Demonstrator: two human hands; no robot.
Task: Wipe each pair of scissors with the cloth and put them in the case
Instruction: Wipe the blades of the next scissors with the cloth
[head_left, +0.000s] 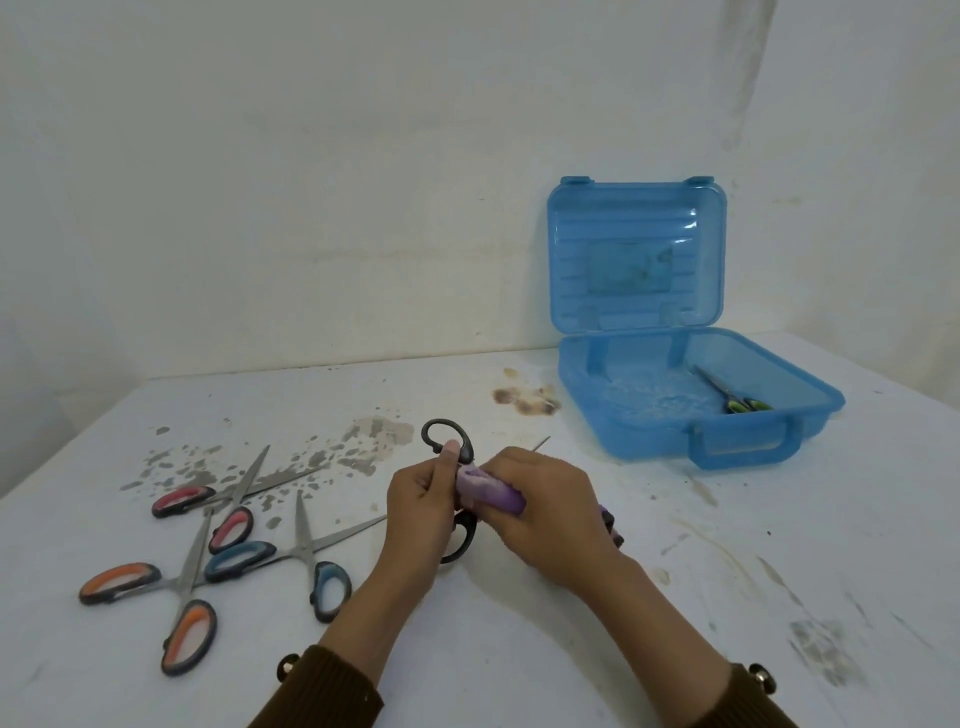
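Note:
My left hand (421, 499) grips the black-handled scissors (448, 435) near the pivot, handles pointing left and up. My right hand (545, 506) holds the purple cloth (491, 488) wrapped round the blades; only the blade tip (543, 442) pokes out beyond the fingers. To the left on the table lie three open pairs: pink-handled scissors (208, 506), orange-handled scissors (156, 603) and blue-handled scissors (291, 564). The open blue plastic case (779, 447) stands at the right with its lid up, and green-handled scissors (730, 392) lie inside it.
The white table (519, 649) is stained, with grey flaking patches (363, 441) behind the hands and brown marks (524, 400) next to the case. A white wall rises right behind the table. The case's handle faces me.

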